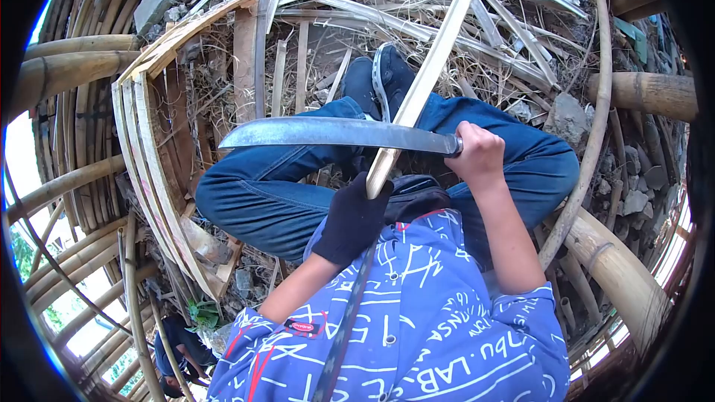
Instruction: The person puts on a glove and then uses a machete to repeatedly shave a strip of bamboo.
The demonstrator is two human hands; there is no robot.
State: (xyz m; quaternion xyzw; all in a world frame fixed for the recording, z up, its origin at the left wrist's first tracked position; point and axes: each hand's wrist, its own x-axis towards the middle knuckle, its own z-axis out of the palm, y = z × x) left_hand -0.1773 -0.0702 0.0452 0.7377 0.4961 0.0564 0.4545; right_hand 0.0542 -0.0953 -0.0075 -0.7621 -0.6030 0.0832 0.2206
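While my right hand [479,155] is clenched around the handle of the long knife [320,134], its blade crosses over the pale wooden strip [438,59]. My gloved left hand [353,222] is closed on the strip's near end; the far end slants out past the shoes [376,80].

Bamboo worksite: poles [648,96], split strips [449,30].

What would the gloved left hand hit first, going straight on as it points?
Likely the machete blade, crossing the pale strip just ahead of the left hand; relative height is unclear.
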